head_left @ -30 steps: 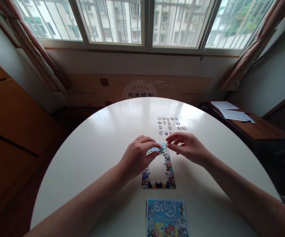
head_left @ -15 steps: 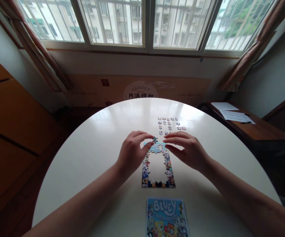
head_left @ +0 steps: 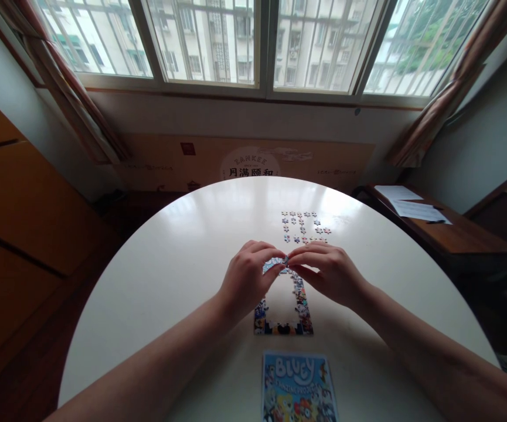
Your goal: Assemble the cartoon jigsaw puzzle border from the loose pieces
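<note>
A small jigsaw piece [head_left: 285, 261] is pinched between the fingertips of my left hand [head_left: 247, 272] and my right hand [head_left: 334, 269], which meet over the top of the puzzle. Below them lies the partly joined jigsaw puzzle [head_left: 305, 313], a colourful rectangular border with an opening in its middle. My left hand and forearm cover part of its upper left side. Beyond my hands, several loose jigsaw pieces [head_left: 302, 222] are spread in rough rows. Nearer to me is a blue picture sheet [head_left: 299, 384] marked "BLUEY", cut off by the bottom of the view.
Everything lies on a round white table [head_left: 147, 281]. On the right stands a brown wooden desk [head_left: 468, 237] with papers [head_left: 420, 209] and pens. A wooden cabinet [head_left: 20, 234] is at the left, and barred windows [head_left: 209, 44] are ahead.
Both hands have drawn together. My left hand has carried the piece right and slightly nearer to me, and my right fingers have closed onto it.
</note>
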### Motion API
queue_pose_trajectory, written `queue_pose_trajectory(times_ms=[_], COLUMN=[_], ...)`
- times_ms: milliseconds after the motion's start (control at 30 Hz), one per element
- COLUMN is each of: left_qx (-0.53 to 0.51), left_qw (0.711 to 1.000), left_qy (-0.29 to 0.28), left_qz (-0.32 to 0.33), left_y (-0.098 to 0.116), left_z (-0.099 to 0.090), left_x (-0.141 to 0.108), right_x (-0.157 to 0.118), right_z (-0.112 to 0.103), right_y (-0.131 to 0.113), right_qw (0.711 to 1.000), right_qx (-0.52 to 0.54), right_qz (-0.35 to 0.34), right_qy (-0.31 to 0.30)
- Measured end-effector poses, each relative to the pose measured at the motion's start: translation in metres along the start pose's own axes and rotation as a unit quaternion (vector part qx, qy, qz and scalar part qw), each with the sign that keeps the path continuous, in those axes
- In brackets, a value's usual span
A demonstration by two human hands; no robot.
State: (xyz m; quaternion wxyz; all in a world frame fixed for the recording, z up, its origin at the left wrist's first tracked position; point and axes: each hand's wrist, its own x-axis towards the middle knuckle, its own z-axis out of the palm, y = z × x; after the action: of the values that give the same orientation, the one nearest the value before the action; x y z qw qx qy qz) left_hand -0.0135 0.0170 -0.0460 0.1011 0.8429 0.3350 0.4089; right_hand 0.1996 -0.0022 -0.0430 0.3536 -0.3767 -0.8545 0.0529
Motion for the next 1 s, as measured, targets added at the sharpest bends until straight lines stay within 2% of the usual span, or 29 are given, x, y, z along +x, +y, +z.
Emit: queue_pose_trajectory(times_ms=[267,400,633,1000], left_qx=[0.033,0.021,0.050,0.056], left_qw=[0.997,0.996,0.988,0.985], left_qy=[-0.052,-0.088,-0.140,-0.161], left_qz=[-0.039,-0.027,0.048,0.032], left_y=[-0.013,-0.021,-0.021,-0.022], left_z=[-0.002,0.002,0.007,0.010], left_x=[0.000,0.000,-0.002,-0.005], right_x=[-0.002,-0.002,-0.003,0.001], right_z=[0.008,0.008,0.008,0.012], right_y=[0.012,0.018,0.022,0.021], right_qw=[0.996,0.995,0.992,0.992], right_qx=[-0.049,-0.070,-0.081,-0.064], right_qz=[0.067,0.054,0.058,0.037], right_qy=[-0.016,-0.053,-0.082,-0.103])
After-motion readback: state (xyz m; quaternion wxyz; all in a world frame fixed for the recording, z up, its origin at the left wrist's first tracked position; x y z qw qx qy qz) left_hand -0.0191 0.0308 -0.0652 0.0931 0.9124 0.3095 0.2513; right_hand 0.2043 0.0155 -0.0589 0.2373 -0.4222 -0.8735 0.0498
